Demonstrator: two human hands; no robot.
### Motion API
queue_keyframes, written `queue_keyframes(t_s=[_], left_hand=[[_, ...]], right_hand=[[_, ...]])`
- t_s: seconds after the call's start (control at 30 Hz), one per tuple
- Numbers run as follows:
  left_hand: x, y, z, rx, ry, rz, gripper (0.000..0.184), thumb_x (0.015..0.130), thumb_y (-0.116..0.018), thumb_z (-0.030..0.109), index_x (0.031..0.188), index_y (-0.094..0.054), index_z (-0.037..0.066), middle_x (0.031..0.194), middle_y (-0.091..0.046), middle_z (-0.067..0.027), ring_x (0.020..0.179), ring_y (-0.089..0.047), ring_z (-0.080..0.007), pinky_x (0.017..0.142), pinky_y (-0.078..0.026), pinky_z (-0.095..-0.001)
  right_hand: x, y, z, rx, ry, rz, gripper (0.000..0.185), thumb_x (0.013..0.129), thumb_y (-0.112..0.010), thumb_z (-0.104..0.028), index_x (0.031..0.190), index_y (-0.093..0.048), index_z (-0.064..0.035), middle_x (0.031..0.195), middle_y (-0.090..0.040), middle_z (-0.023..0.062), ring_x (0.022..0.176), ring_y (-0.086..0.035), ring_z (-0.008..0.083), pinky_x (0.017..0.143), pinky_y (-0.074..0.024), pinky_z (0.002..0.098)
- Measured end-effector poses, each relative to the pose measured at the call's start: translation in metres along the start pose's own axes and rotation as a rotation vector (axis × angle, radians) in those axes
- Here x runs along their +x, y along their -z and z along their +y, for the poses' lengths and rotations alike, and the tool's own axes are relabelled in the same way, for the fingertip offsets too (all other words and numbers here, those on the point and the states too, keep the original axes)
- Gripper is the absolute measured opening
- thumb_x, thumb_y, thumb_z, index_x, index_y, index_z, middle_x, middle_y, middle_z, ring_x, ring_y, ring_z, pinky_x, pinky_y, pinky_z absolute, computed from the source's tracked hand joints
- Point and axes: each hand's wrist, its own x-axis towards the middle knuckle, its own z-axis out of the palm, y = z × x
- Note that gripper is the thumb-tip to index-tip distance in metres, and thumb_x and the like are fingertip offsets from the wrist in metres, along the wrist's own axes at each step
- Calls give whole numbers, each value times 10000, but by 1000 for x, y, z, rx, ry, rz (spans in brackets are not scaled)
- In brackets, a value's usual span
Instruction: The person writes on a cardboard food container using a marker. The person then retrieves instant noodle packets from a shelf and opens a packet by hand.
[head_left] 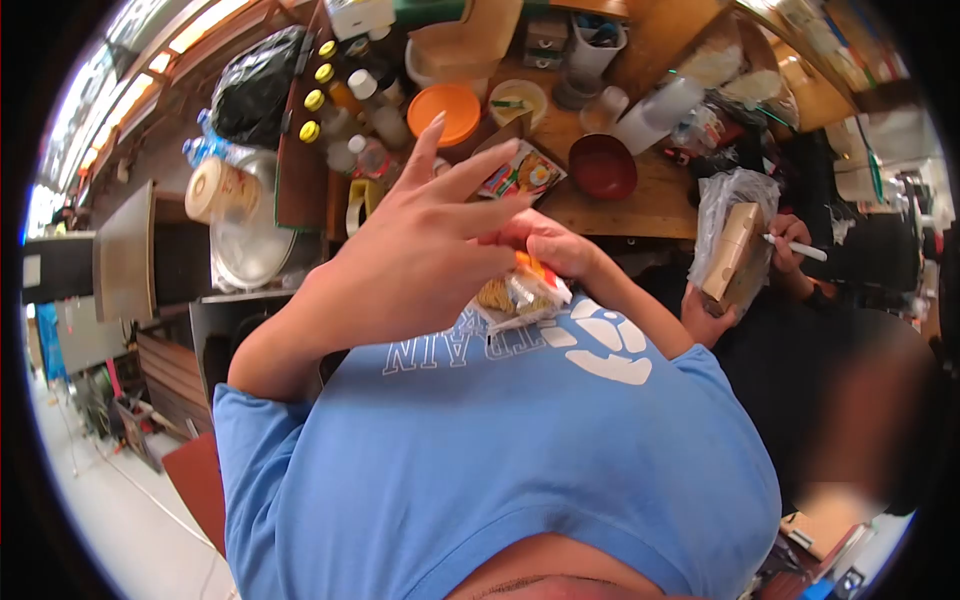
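Observation:
My left hand (420, 240) is raised over the table's near edge with its fingers spread apart; its lower side overlaps the packet, and whether it touches cannot be told. Behind it, my right hand (552, 245) pinches the top of a clear packet (520, 298) with an orange-red edge. What looks like dry noodles shows inside. The packet hangs in front of my blue shirt. Past my fingers, a printed picture packet (525, 172) lies on the wooden table (640, 205), beside a dark red bowl (603, 166).
Yellow-capped bottles (318, 100), an orange lid (444, 114) and a bowl (518, 102) stand at the back. A round metal tray (252, 245) and plastic tub (218, 192) are at left. At right, another person's hands hold a brown box (733, 250) and white pen (808, 250).

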Motion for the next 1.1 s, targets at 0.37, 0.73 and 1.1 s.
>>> queue_keyframes(t_s=[0.37,0.73,1.1], left_hand=[[126,-114,-111,-446,293,228,186,892,-710,163,992,-770,18,797,-747,-135,729,-716,-191,700,-545,-345],[97,-158,-101,-461,535,197,279,896,-732,216,1083,-742,10,933,-752,-166,786,-733,-181,656,-561,-323],[-71,-62,-31,-764,832,828,379,931,-576,-62,1308,-611,-66,1164,-706,-126,994,-669,-114,847,-550,-241]], right_hand=[[-61,14,-2,-62,139,128,475,863,-746,-311,1149,-673,61,1147,-698,146,1043,-646,189,943,-487,328],[-74,8,-20,-363,302,439,139,929,-698,-75,938,-747,55,972,-747,127,895,-671,164,789,-511,289],[103,-15,-35,-864,622,202,169,934,-687,-119,1052,-786,-49,1163,-720,107,1217,-577,267,1059,-438,394]])
